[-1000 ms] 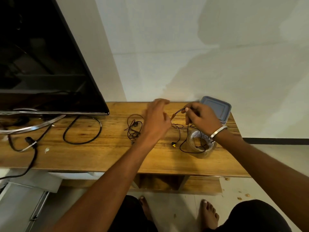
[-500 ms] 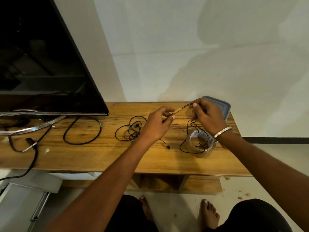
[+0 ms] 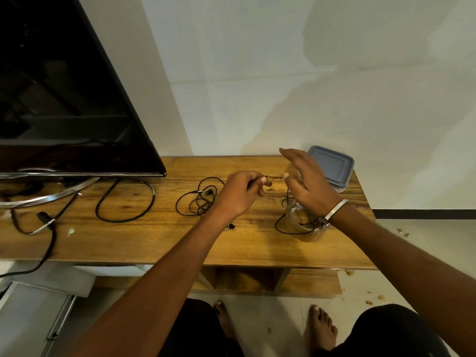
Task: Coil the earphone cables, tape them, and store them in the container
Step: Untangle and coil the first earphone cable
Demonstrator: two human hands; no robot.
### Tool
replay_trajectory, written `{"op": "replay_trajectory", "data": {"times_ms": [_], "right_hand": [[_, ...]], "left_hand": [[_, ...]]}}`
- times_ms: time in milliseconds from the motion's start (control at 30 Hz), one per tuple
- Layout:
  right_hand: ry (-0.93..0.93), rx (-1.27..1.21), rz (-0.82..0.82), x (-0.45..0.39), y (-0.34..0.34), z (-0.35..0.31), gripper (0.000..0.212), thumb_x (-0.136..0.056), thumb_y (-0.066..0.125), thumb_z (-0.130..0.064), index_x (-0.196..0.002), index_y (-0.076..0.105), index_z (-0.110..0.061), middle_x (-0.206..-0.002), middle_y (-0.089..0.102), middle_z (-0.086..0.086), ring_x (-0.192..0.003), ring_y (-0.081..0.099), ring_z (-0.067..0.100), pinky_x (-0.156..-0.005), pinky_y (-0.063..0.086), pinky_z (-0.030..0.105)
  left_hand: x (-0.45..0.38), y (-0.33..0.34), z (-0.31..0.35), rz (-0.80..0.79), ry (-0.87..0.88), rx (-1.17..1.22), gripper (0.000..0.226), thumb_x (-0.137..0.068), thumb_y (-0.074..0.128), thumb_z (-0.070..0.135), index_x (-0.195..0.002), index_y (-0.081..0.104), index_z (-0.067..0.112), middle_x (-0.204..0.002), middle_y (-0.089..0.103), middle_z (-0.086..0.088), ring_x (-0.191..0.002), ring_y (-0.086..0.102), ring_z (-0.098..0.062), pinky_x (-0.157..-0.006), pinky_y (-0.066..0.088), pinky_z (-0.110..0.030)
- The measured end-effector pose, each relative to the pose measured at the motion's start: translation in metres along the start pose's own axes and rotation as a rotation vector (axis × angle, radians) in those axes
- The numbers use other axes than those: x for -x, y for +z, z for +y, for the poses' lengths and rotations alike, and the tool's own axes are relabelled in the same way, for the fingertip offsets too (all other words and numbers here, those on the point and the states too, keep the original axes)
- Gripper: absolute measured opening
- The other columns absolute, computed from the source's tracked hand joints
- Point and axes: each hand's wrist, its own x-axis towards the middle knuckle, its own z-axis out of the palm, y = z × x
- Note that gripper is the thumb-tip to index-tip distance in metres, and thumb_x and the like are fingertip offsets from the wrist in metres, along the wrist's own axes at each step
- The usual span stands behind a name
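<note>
Left hand (image 3: 238, 193) pinches earphone cable (image 3: 270, 177); right hand (image 3: 307, 184) spread wide above tape roll (image 3: 305, 225).

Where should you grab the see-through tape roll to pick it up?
Probably by its ring wall: thumb outside, fingers inside the open hole, coming from above on the front side. The tape roll lies flat on the table, so its hole faces up. Mind the black earphone cable draped across it; the right hand hovers over its far edge.
</note>
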Motion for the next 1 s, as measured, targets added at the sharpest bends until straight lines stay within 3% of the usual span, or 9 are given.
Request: {"op": "replay_trajectory", "data": {"times_ms": [100, 167, 400, 533, 633, 700, 800, 933, 1000], "right_hand": [[-0.084, 0.135, -0.02, -0.004, 0.002, -0.006, 0.039, -0.091, 0.042, -0.041, -0.125, 0.055, -0.027, -0.124, 0.059, -0.006, -0.12, 0.049, 0.015, -0.102, 0.029, 0.047], [-0.126, 0.204, -0.032, -0.006, 0.005, -0.006, 0.027, -0.092, 0.051, -0.037, -0.115, 0.063, -0.027, -0.107, 0.067, -0.009, -0.105, 0.059, 0.014, -0.097, 0.031, 0.046], [-0.193, 0.311, -0.002, -0.003, 0.012, -0.003, 0.02, -0.09, 0.058, -0.033, -0.1, 0.07, -0.021, -0.082, 0.066, -0.003, -0.077, 0.062, 0.02, -0.079, 0.043, 0.04], [-0.21, 0.317, -0.036, -0.004, 0.015, -0.004, 0.016, -0.09, 0.059, -0.025, -0.098, 0.07, -0.016, -0.081, 0.063, 0.002, -0.073, 0.06, 0.022, -0.066, 0.049, 0.039], [-0.2, 0.3, -0.051, -0.004, 0.016, -0.007, 0.018, -0.092, 0.056, -0.019, -0.101, 0.069, -0.01, -0.086, 0.061, 0.009, -0.077, 0.058, 0.026, -0.065, 0.049, 0.038], [-0.201, 0.308, -0.075, -0.003, 0.017, -0.01, 0.021, -0.094, 0.052, -0.017, -0.105, 0.067, -0.007, -0.09, 0.058, 0.012, -0.078, 0.057, 0.028, -0.066, 0.049, 0.039], [-0.199, 0.299, -0.11, -0.001, 0.019, -0.012, 0.026, -0.094, 0.049, -0.019, -0.113, 0.062, -0.008, -0.094, 0.054, 0.012, -0.079, 0.054, 0.027, -0.066, 0.048, 0.038], [-0.171, 0.305, -0.163, -0.001, 0.02, -0.013, 0.033, -0.089, 0.059, -0.027, -0.118, 0.058, -0.01, -0.1, 0.053, 0.011, -0.084, 0.055, 0.026, -0.07, 0.047, 0.034], [-0.162, 0.311, -0.141, -0.003, 0.02, -0.015, 0.029, -0.091, 0.057, -0.026, -0.115, 0.061, -0.009, -0.098, 0.054, 0.011, -0.08, 0.056, 0.027, -0.068, 0.046, 0.034]], "left_hand": [[0.001, -0.001, 0.0, -0.009, 0.007, -0.018, 0.023, -0.1, 0.05, 0.023, -0.105, 0.072, 0.015, -0.076, 0.069, 0.004, -0.066, 0.059, -0.003, -0.058, 0.042, -0.014], [0.002, -0.001, 0.001, -0.011, 0.003, -0.028, 0.023, -0.101, 0.05, 0.022, -0.104, 0.072, 0.015, -0.075, 0.068, 0.005, -0.056, 0.052, -0.001, -0.051, 0.037, -0.011], [0.004, -0.002, 0.004, -0.02, -0.025, -0.007, 0.03, -0.099, 0.052, 0.022, -0.077, 0.069, 0.013, -0.055, 0.055, 0.012, -0.045, 0.038, -0.003, -0.046, 0.029, -0.016], [0.005, -0.002, 0.004, -0.042, -0.049, -0.03, 0.033, -0.099, 0.053, 0.027, -0.069, 0.067, 0.022, -0.071, 0.068, -0.003, -0.067, 0.06, -0.024, -0.061, 0.046, -0.03], [0.006, -0.002, 0.004, -0.046, -0.068, -0.013, 0.034, -0.099, 0.053, 0.026, -0.067, 0.062, 0.033, -0.09, 0.075, -0.005, -0.094, 0.067, -0.023, -0.079, 0.05, -0.031], [0.004, -0.002, 0.004, -0.043, -0.077, -0.003, 0.03, -0.099, 0.052, 0.026, -0.073, 0.067, 0.028, -0.086, 0.075, -0.003, -0.09, 0.067, -0.025, -0.078, 0.052, -0.034], [0.003, -0.003, 0.002, -0.03, -0.094, 0.027, 0.025, -0.099, 0.052, 0.026, -0.086, 0.073, 0.019, -0.076, 0.073, -0.001, -0.069, 0.059, -0.03, -0.06, 0.045, -0.03], [0.002, -0.005, 0.0, -0.026, -0.096, 0.052, 0.025, -0.099, 0.053, 0.025, -0.082, 0.071, 0.025, -0.074, 0.073, -0.002, -0.08, 0.067, -0.028, -0.071, 0.051, -0.034], [0.003, -0.005, -0.001, -0.031, -0.095, 0.032, 0.03, -0.098, 0.054, 0.027, -0.073, 0.071, 0.025, -0.071, 0.071, -0.005, -0.071, 0.061, -0.034, -0.062, 0.045, -0.032]]}}
